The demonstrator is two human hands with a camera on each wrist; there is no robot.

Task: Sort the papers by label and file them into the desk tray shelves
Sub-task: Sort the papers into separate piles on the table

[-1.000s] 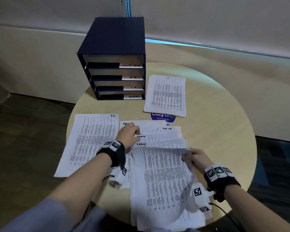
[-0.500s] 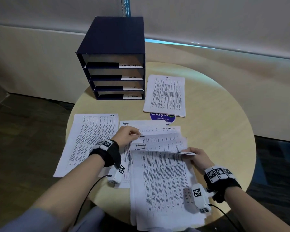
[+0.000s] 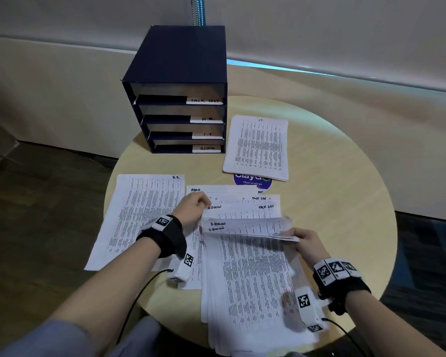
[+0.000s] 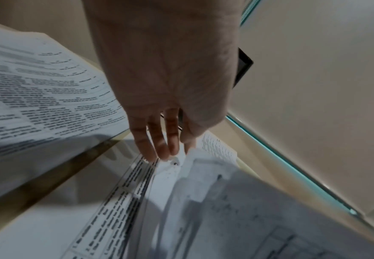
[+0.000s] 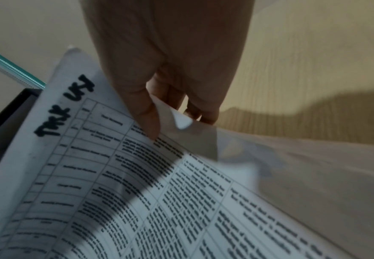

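Stage: sorting is half done; nothing is seen filed in the tray (image 3: 180, 119), upper centre.
Sorted: H.R. pile (image 3: 139, 217) left, I.T. pile (image 3: 257, 148) upper right.
Left: the stack (image 3: 245, 256), lower centre.
Left hand (image 3: 192, 210): stack's left edge is pinched.
Right hand (image 3: 306, 243): lifted sheets are gripped.

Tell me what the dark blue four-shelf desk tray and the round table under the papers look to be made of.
Dark blue four-shelf desk tray: probably paper- or cloth-covered board, matte, with flat panels and sharp square edges; I can't rule out plastic. Round table: pale wood or wood-look laminate, smooth satin finish, with fine straight grain lines showing in the right wrist view.
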